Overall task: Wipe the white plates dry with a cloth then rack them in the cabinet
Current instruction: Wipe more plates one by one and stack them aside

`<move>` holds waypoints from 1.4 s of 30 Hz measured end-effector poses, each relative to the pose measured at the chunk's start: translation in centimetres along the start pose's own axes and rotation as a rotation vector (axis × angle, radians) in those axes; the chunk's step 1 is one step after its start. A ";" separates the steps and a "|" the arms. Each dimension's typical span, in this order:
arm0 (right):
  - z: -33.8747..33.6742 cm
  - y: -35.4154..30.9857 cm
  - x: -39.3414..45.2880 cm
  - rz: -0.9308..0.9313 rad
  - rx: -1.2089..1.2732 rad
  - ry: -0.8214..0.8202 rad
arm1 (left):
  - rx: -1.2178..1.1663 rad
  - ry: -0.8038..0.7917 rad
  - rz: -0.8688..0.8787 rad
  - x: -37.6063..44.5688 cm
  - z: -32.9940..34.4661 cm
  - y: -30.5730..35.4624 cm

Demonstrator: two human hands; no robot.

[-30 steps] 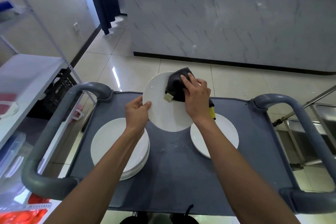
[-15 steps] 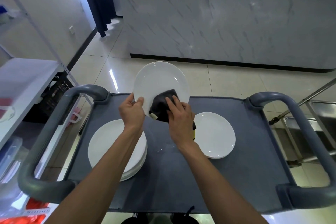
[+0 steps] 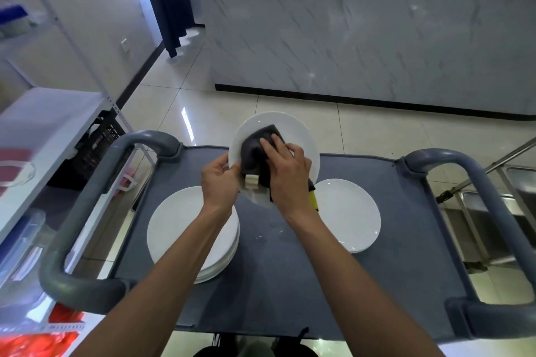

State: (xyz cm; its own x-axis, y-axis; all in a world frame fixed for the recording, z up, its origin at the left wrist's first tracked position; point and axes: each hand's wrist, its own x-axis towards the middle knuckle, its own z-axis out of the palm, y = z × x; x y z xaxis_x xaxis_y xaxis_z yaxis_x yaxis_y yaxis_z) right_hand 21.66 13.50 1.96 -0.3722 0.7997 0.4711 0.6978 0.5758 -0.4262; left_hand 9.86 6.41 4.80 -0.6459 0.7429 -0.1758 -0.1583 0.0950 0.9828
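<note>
On the cart, nearest, a plate stack sits at eight o'clock and a single plate at four. Past them, at twelve, the left hand pinches the tilted held plate by its left rim, while the right hand presses a dark cloth flat against its face. The plate lies just ahead of both hands, the right one squarely over it. No cabinet is in view.

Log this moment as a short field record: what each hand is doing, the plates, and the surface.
left hand: grips the left rim of the round white held plate
right hand: presses the dark grey cloth on that plate
stack of white plates: on cart, left
single white plate: on cart, right
grey cart top: bears both
</note>
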 end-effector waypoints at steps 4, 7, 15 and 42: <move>-1.2 1.2 3.2 -0.037 -0.048 -0.015 | -0.027 -0.014 -0.035 -0.6 0.2 0.0; -2.0 2.3 4.3 -0.027 -0.085 -0.005 | -0.071 0.008 -0.055 -0.6 0.3 0.1; -3.1 4.6 3.1 0.083 -0.093 0.017 | -0.162 0.089 -0.056 0.3 0.3 0.3; -3.5 2.9 -0.6 0.404 0.528 0.103 | -0.100 0.127 0.018 1.5 -1.2 0.9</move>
State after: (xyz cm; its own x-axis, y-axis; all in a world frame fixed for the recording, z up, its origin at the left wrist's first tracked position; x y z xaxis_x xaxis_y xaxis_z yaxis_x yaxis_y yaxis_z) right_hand 26.05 14.08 3.20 -0.0662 0.9646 0.2552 0.3670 0.2613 -0.8928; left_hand 7.91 6.80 5.35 -0.7379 0.6532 -0.1698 -0.2149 0.0111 0.9766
